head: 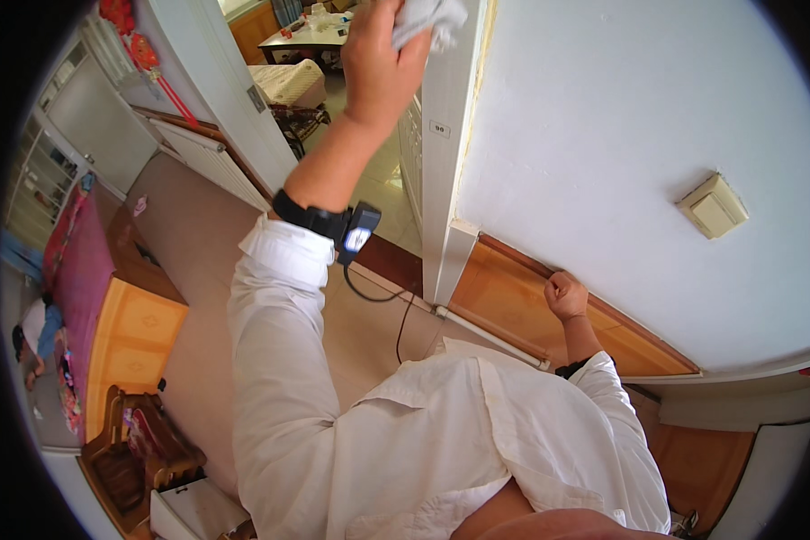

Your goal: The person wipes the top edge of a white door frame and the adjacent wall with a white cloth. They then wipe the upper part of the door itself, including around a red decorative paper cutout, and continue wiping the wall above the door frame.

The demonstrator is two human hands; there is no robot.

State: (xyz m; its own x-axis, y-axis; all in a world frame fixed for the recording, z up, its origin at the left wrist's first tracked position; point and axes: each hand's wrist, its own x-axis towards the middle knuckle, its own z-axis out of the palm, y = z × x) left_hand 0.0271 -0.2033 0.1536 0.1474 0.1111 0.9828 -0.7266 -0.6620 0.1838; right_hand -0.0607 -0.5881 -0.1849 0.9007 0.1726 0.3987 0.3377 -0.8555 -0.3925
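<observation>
My left hand (386,67) is raised at the top middle, gripping a crumpled light grey cloth (430,20). The cloth lies over or beside the upper part of the white door frame (444,88); whether it touches the frame is unclear. Part of the cloth is cut off by the picture's top edge. At the right, my right hand (567,295) is curled into a fist at the brown wooden trim (523,260) above the wood-patterned wall panel, with nothing seen in it. A black device is strapped to my left forearm, its cable hanging down.
A light switch (713,206) is on the white wall. A white pipe (493,335) runs low along the panel. Through the doorway stand a table (304,34) and a bed (290,81). A radiator (189,152), wooden chair (125,466) and another person (40,327) are left.
</observation>
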